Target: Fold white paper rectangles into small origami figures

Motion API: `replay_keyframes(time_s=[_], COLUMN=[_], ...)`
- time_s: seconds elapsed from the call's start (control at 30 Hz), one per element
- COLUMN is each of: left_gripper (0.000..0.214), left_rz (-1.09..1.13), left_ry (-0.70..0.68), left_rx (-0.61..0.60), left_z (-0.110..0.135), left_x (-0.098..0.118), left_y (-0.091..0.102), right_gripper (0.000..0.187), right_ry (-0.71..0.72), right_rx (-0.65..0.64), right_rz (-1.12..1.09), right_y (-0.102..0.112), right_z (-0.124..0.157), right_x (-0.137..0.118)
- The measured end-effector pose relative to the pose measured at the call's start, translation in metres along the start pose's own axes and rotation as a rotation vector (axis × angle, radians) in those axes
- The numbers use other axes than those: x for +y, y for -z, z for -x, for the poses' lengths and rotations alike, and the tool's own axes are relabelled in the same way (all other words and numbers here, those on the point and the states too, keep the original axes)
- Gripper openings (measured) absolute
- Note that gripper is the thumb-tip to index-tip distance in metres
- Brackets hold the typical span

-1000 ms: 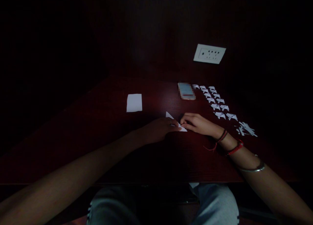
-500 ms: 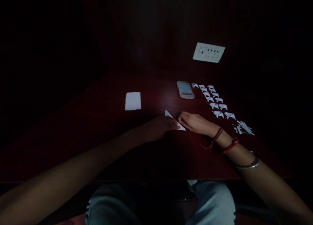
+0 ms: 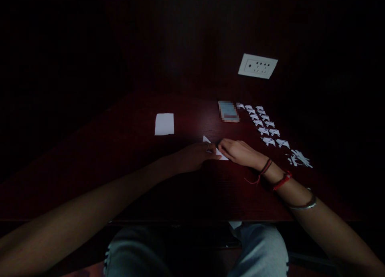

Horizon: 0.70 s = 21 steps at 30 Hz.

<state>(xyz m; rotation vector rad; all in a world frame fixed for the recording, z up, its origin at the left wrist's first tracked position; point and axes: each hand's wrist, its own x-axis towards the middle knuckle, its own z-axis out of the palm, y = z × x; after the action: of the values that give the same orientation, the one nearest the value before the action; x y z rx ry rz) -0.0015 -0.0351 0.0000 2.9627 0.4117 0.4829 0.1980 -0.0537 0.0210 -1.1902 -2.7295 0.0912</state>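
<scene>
Since the earlier frame, the right hand (image 3: 240, 152) has been shifted slightly up and left along the sloping edge of the folded paper (image 3: 223, 156); the left hand (image 3: 195, 157) is held in nearly the same position. One folded paper, triangular in outline, is located on the table (image 3: 135, 132), on the near side of the phone (image 3: 228, 111) and slightly left of it. It is pressed down under the bent fingers of the left hand. The right hand is curled at its edge; whether the paper is pinched there cannot be told. One white sheet (image 3: 164, 124) is laid left of the phone, with open tabletop between. Right of the phone, folded pieces (image 3: 268, 141) are arranged in two rows, about six each; the far ones crowd together and cannot be counted exactly. One pile of paper strips (image 3: 300, 158) is placed farther right and nearer than the phone. The table's front edge (image 3: 204, 220) is well apart from the phone, with working room left before it.
</scene>
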Motion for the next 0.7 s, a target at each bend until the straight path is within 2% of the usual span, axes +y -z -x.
replay_keyframes(time_s=[0.27, 0.5, 0.7], left_gripper=[0.049, 0.051, 0.044], left_rz=[0.018, 0.012, 0.028], left_ry=[-0.023, 0.005, -0.009], left_rx=[-0.010, 0.018, 0.029], left_z=[-0.0010, 0.0019, 0.0010], left_x=[0.0033, 0.0051, 0.0037], left_y=[0.0059, 0.0061, 0.0047], right_gripper=[0.024, 0.017, 0.021], right_ry=[-0.058, 0.052, -0.004], right_rx=[0.031, 0.058, 0.026], right_rz=[0.023, -0.178, -0.033], right_y=[-0.0002, 0.0028, 0.0036], right_z=[-0.0035, 0.0001, -0.0013], right_x=[0.0019, 0.0069, -0.0007])
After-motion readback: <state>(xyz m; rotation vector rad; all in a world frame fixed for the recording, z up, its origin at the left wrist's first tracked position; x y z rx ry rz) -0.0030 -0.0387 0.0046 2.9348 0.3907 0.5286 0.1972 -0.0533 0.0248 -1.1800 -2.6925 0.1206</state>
